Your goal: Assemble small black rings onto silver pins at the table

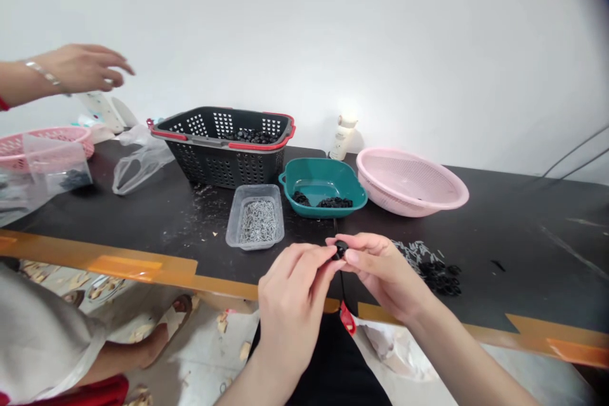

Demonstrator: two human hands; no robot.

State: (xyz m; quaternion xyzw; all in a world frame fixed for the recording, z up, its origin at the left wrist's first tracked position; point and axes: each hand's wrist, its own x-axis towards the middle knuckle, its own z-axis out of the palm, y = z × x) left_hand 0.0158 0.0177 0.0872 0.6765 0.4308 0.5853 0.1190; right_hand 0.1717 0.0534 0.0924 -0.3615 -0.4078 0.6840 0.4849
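Between my fingertips is a small round black part (340,249), held over the table's front edge. My left hand (292,288) pinches it from the left, and my right hand (380,269) grips it from the right. The fingers hide much of its shape. Just past my right hand lie a pile of black rings (442,277) and a scatter of small grey pins (413,252). A clear plastic tub (232,228) full of similar silvery pins stands beyond my left hand. Behind my hands, a teal basin (318,171) has black pieces in it.
A black basket (223,162) with red handles contains many black parts. To the right stand a white bottle (343,137) and a pink colander (409,193). At left are a co-worker's hand (85,68), a plastic bag (140,162) and a pink basket (71,134). Tape (157,268) covers the table edge.
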